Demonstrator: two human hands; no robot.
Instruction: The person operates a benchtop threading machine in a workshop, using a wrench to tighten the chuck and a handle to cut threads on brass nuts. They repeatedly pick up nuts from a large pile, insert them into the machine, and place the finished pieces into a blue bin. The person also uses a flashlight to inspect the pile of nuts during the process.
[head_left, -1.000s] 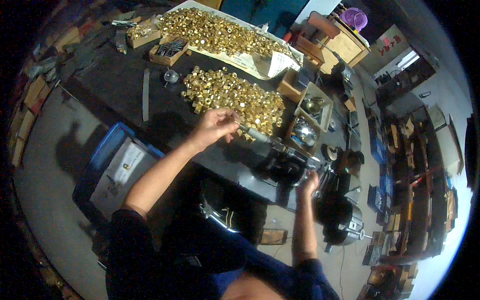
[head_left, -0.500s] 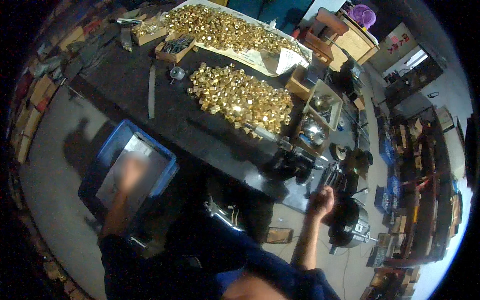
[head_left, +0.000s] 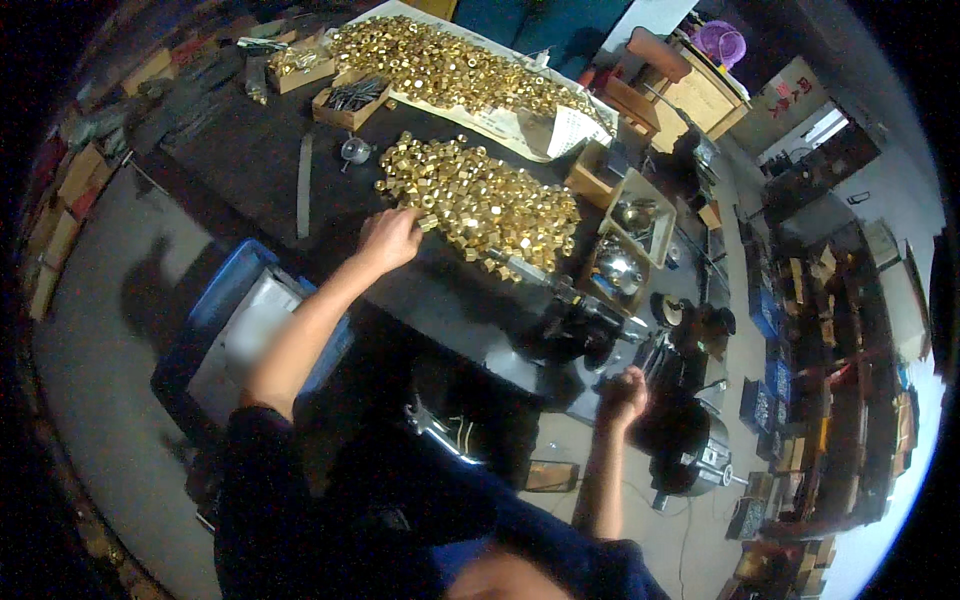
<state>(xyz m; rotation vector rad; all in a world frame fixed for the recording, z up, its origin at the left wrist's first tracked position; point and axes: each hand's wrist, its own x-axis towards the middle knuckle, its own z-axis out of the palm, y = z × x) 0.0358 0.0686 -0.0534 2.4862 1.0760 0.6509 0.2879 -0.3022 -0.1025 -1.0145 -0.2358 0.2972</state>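
My left hand point(head_left: 391, 241) reaches across the bench to the near left edge of a heap of brass hex nuts point(head_left: 490, 195). Its fingers are closed around a brass nut point(head_left: 428, 224) at that edge. Off to the right, my right hand point(head_left: 624, 399) is curled into a fist beside the dark machine with a spindle point(head_left: 585, 315). Whatever that fist grips is hidden by the fingers. Below my left forearm stands a blue bin point(head_left: 215, 300) with a pale sheet-like surface inside, partly covered by the arm.
A second spread of brass nuts lies on pale paper point(head_left: 515, 128) at the back. Small boxes of metal pins point(head_left: 352, 97), a steel strip point(head_left: 304, 185) and a round metal fitting point(head_left: 355, 150) sit at left. Trays point(head_left: 655, 225) and a motor point(head_left: 695, 450) are at right.
My left hand has moved up and right from the blue bin to the heap of nuts. The right hand stays closed beside the machine, shifted slightly left in view.
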